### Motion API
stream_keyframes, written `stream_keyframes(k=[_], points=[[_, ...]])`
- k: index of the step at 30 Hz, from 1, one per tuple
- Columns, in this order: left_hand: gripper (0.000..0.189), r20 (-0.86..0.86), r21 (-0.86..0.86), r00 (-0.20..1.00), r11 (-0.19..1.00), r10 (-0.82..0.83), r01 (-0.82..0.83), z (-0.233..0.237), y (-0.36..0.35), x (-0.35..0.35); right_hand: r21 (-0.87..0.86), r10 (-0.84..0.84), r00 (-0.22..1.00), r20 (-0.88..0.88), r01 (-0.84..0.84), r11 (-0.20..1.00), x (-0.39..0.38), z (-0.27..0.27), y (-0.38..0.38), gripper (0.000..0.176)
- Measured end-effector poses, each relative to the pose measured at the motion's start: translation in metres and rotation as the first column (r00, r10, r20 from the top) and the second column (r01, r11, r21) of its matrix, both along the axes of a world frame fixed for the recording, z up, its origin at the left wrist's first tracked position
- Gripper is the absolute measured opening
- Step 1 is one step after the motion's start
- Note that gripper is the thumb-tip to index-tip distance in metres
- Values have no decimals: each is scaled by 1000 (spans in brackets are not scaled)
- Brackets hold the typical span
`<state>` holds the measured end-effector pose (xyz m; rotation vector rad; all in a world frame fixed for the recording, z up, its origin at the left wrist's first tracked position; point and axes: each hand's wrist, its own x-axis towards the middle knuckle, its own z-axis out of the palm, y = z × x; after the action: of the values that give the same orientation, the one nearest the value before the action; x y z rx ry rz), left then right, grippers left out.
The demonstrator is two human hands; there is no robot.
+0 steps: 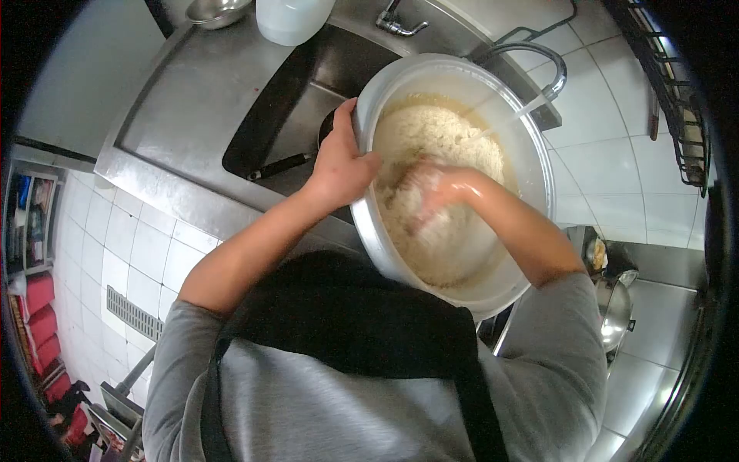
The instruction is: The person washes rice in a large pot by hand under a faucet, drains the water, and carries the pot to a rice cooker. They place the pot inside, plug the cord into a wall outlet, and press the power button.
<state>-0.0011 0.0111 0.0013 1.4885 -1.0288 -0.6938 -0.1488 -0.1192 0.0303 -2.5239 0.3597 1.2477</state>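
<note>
My left hand [344, 163] grips the left rim of a large, pale metal pot [368, 223], thumb over the edge. The pot is tilted over the sink's edge. Inside it lies a mass of wet, off-white grains that look like rice [469, 146], with cloudy water round the sides. My right hand [433, 192] is down in the grains, its fingers smeared by motion, so their closing cannot be made out. From a curved faucet spout [562, 69], a thin stream of water runs into the pot.
The steel sink [323, 96] holds a dark-handled pan [281, 165], partly hidden. A white container [291, 19] and a metal bowl [218, 11] stand behind it on the counter [181, 115]. A second tap [399, 27] is on the wall side. Metal pans [613, 312] are at right.
</note>
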Motion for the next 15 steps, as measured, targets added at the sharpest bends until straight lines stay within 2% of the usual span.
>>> stream_keyframes(k=[2,5,8,11,12,14,15], points=[[74,-16,-32,1000,999,-12,12,-3,-2,-4,11,3,964,264,-6,1000,-53,5,-2,94],[73,-12,-40,1000,999,-6,6,0,-2,-5,-112,-1,961,277,34,993,-105,34,23,86],[72,-13,-29,1000,1000,-4,4,-4,-4,-5,109,-96,902,422,54,993,-150,0,29,78],[71,-17,-50,1000,999,14,-15,-5,-4,-8,-293,38,953,301,54,955,-156,-87,47,85],[71,-13,-53,1000,998,20,-20,-6,-5,-9,-109,-191,901,390,252,962,-144,-98,45,89],[71,-5,-57,1000,998,31,-31,-7,-4,-9,-27,-424,817,392,471,882,-111,-121,38,93],[72,-12,-69,1000,997,29,-29,-8,-4,-9,-113,-426,826,368,495,862,-95,-125,36,92]])
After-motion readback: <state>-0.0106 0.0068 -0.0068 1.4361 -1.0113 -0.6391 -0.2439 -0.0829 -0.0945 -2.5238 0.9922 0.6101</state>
